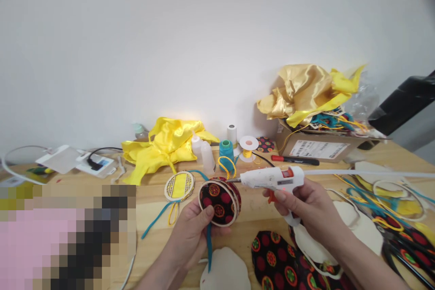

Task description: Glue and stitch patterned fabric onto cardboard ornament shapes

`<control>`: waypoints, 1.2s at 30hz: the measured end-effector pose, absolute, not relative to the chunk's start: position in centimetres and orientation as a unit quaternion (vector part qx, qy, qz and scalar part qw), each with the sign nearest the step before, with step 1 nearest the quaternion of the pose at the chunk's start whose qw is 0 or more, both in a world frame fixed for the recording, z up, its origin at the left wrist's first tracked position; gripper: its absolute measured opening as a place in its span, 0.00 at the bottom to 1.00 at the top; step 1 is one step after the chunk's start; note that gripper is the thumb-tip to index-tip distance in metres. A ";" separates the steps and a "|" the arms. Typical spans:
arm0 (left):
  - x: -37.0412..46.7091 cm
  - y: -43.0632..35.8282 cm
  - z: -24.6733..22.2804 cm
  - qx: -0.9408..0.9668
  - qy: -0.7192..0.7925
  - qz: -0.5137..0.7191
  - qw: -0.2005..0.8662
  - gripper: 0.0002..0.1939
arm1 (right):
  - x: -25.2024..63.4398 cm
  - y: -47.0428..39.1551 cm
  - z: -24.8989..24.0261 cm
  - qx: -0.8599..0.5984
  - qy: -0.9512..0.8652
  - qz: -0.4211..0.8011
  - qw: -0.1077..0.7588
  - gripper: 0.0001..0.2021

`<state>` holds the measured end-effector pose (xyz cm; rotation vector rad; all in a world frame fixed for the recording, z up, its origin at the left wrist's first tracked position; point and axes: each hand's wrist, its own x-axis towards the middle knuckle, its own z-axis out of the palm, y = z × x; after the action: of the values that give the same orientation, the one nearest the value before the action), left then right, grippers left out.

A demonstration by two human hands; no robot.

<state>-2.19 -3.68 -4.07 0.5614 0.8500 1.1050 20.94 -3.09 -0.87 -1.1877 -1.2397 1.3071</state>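
So, our left grip [197, 231]: closed around the round patterned piece [219, 199], thumb lying on the near face, the rest tucked behind and below.
Our right grip [302, 204]: wrapped snugly round the handle of the white glue gun [263, 177], right by the orange trigger [271, 197]; can't tell if it's squeezed.
Where the patterned piece is: held up over the worktop [253, 217], with the nozzle [234, 180] right at its top edge (touching or not, we can't tell).
How it handles: light, we'd guess, with stiffish pale rims and softer cloth faces. We'd hold it by the rims, since a hard squeeze mid-face might dent it, and keep skin off the edge near that nozzle, which could be hot.
Dangly bits: a teal ribbon [209, 247] hangs below and a yellow cord loop [233, 165] pokes up at the top; both look floppy, so poor handholds imo.
Cardboard box [294, 145]: pretty stuffed, gold satin [302, 86] and yellow cloth [343, 81] heaped on top, tangled cords [331, 121] along the front edge.
Squeeze bottles [207, 157]: two translucent ones side by side; we can't make out what's inside.
Spool [249, 142]: yellow cord wound between white flanges, near a teal thread cone [225, 148].
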 end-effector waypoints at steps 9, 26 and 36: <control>-2.1 -3.7 -3.8 0.274 0.391 0.500 0.722 0.13 | 20.9 -3.4 -0.6 -0.504 -0.573 0.448 0.466 0.13; -2.2 -3.6 -3.8 0.257 0.406 0.512 0.712 0.13 | 21.6 -3.2 -0.8 -0.493 -0.667 0.359 0.427 0.10; -2.2 -3.5 -3.7 0.248 0.408 0.514 0.713 0.11 | 23.0 -2.6 -0.6 -0.423 -0.442 0.494 0.618 0.11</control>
<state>-2.17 -3.55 -3.67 0.5498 0.9037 1.1403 22.96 -2.58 -0.59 -0.9738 -1.0168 1.1360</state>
